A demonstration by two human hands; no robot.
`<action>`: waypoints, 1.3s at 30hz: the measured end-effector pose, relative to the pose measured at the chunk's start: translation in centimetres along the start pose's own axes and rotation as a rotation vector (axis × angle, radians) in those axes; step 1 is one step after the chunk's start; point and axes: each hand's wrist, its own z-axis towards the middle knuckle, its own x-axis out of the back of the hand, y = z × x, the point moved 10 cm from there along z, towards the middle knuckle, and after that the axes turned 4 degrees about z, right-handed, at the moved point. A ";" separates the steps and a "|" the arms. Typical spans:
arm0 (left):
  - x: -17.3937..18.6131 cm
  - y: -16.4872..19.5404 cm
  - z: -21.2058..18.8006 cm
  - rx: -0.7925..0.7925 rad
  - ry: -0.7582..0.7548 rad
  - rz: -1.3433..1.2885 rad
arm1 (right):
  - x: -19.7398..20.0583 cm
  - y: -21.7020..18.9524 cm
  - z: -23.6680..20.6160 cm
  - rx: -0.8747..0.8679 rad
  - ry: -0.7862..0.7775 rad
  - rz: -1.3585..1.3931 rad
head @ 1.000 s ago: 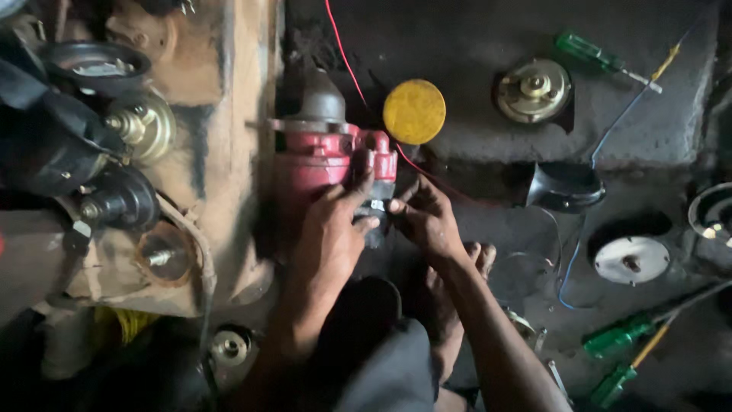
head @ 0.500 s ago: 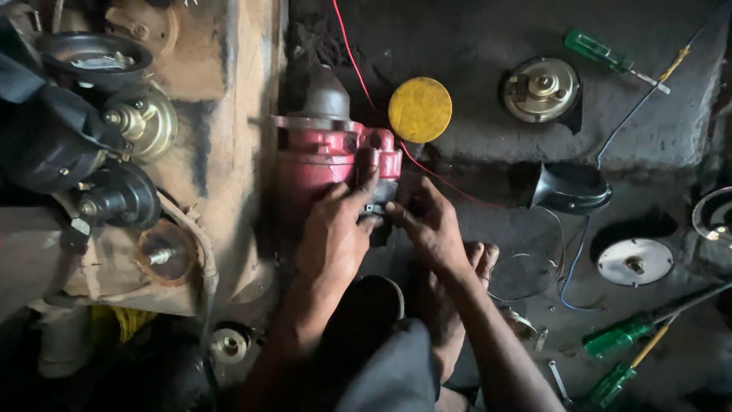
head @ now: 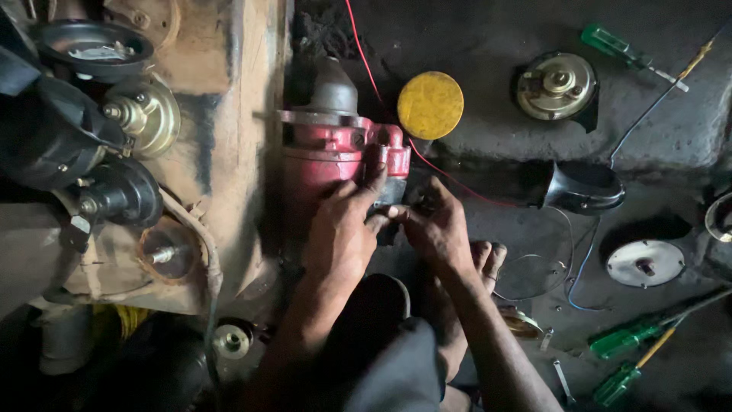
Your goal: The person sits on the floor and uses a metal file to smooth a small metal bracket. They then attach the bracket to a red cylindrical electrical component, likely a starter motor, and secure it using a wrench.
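Note:
A red starter motor (head: 335, 145) with a grey nose lies against the wooden bench edge. My left hand (head: 339, 229) rests over its lower body, fingers curled around it. My right hand (head: 435, 225) pinches a small dark part at the motor's black side unit (head: 393, 194), fingertips meeting those of the left hand. What the right fingers grip is too dark to name. A thin red wire (head: 366, 61) runs up from the motor.
A yellow round cap (head: 430, 104), a brass-coloured horn disc (head: 557, 85), a black horn shell (head: 583, 188) and a white disc (head: 646, 263) lie on the dark floor. Green-handled screwdrivers (head: 633, 336) lie at right. Several horns (head: 141, 114) sit on the left bench.
Both hands stay on the motor; the fingers have shifted slightly at the black side unit. The view has drifted a little.

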 end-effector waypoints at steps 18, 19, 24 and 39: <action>0.6 1.0 -0.4 -0.128 0.048 0.017 | 1.2 -0.3 2.0 -0.089 0.036 -0.158; 0.7 1.0 -0.5 -0.136 0.058 0.022 | 1.1 -0.4 2.2 -0.088 0.029 -0.086; 0.2 0.3 -0.3 -0.100 0.052 0.033 | -0.2 -0.9 2.5 -0.082 -0.109 0.029; 0.3 0.8 -0.4 -0.133 0.037 -0.005 | 0.7 -1.4 2.6 -0.066 0.015 -0.158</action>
